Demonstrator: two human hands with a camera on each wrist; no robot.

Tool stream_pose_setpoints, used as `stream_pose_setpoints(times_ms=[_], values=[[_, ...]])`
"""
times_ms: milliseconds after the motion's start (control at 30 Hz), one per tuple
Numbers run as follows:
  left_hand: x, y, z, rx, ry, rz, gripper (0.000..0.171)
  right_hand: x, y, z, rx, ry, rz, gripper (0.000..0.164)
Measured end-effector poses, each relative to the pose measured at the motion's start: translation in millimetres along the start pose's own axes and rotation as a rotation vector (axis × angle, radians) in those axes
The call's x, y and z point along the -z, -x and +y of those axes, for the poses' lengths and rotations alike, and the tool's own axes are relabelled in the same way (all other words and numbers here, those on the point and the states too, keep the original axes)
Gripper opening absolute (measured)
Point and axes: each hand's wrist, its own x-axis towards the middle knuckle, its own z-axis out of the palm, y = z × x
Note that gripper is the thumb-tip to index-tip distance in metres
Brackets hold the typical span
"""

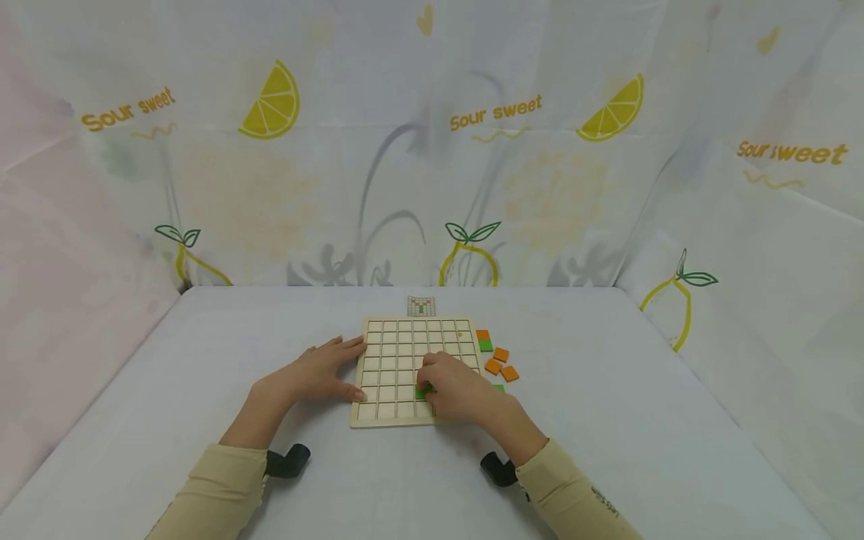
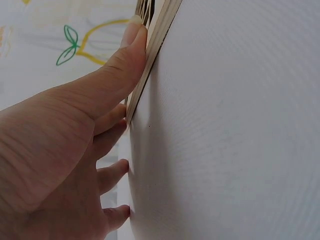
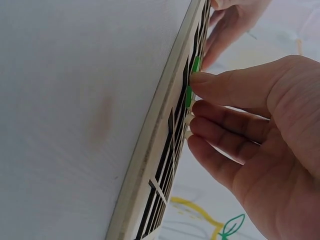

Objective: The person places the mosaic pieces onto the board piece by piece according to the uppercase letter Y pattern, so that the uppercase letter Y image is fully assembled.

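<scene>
A wooden grid board (image 1: pixel 391 422) lies on the white table. My left hand (image 1: pixel 317 376) rests at its left side with fingers spread, the thumb on the lower left rim. In the left wrist view, the thumb touches the board's edge (image 2: pixel 159 42) and other fingertips rest on the table. My right hand (image 1: pixel 454 386) reaches over the lower middle of the grid. Its curled fingers and thumb pinch a small green square tile (image 1: pixel 421 393) low at the cells. The right wrist view shows green pieces (image 3: pixel 188 97) on both sides of the thumb tip; the fingers partly hide them.
Right of the board lie loose orange tiles (image 1: pixel 509 373), an orange tile (image 1: pixel 482 334) beside a green one (image 1: pixel 485 346), and another green tile (image 1: pixel 499 388) partly behind the right hand. A small pattern card (image 1: pixel 421 307) lies beyond the board's far edge. Printed cloth walls surround the table.
</scene>
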Motion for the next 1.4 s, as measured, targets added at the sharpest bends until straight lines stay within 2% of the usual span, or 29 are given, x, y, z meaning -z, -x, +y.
stream_pose_setpoints(times_ms=[200,467,667,1067,1400], values=[[-0.5,-0.8,0.2,0.005,0.004,-0.006,0.103,0.1,1.3,2.2,-0.021,0.020,-0.005,0.014],[-1.6,0.2,0.1,0.006,0.011,0.001,0.104,2.4,2.4,3.8,0.019,0.022,0.016,0.018],[-1.6,0.6,0.0,0.013,0.022,0.002,0.103,6.6,6.6,3.9,-0.017,0.014,-0.009,0.018],[-0.4,-0.9,0.7,0.002,0.008,-0.002,0.102,7.6,17.4,18.8,-0.027,-0.016,0.029,0.021],[-1.6,-0.9,-0.8,-0.005,-0.012,0.001,0.104,11.4,19.6,25.9,-0.090,0.000,-0.006,0.017]])
